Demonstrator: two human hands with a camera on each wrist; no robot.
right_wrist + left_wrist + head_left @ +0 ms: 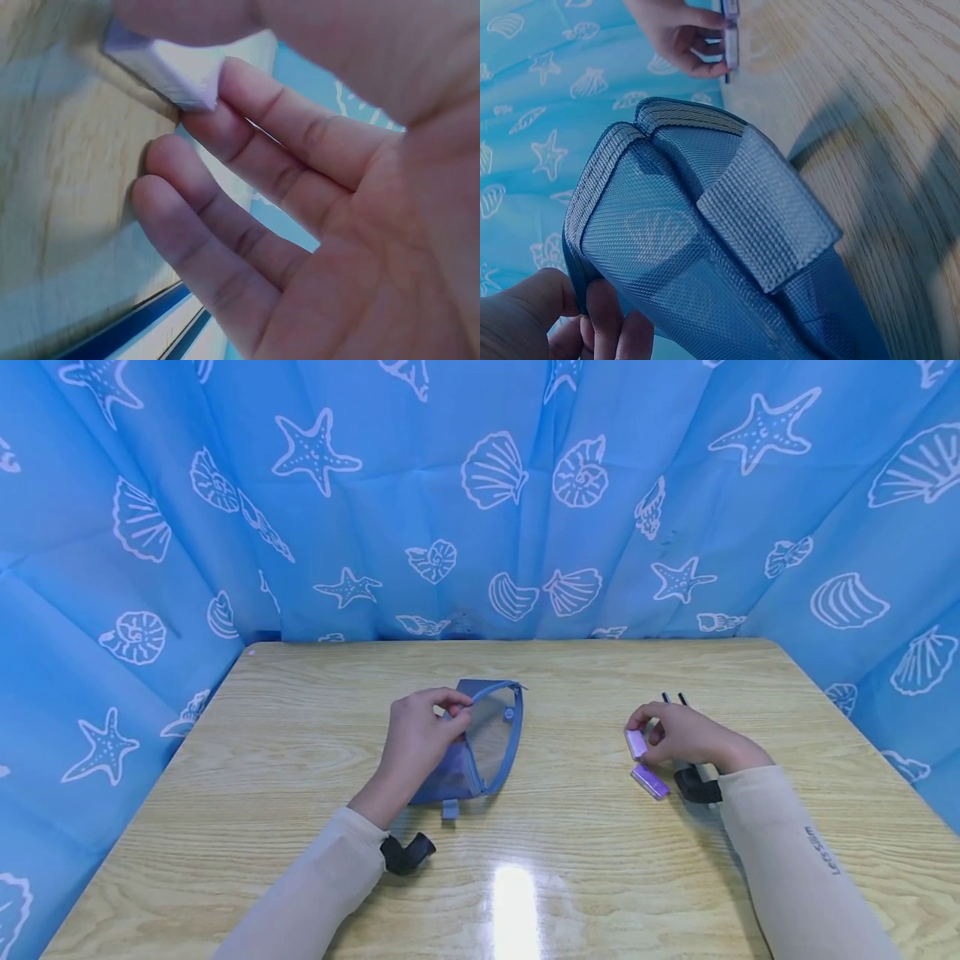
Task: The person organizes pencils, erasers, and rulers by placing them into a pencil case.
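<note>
My left hand [420, 735] pinches the zipped rim of a blue mesh pouch [442, 777] between thumb and fingers. The pouch lies with its mouth spread wide toward the right; its zipper edge and a grey fabric tab [769, 214] show up close in the left wrist view. Farther right, my right hand [686, 735] holds a small lavender-and-white block [176, 71], much like an eraser, by thumb and fingertips, close over the table. Just in front of it lies a shiny purple block [649, 782] of similar size.
Two slim pen-like sticks [666, 697] poke out behind my right hand, partly hidden by it. The wooden table [300, 693] ends at the back against a blue curtain [450, 485] with shell prints. Black wrist mounts [405, 853] hang beneath both sleeves.
</note>
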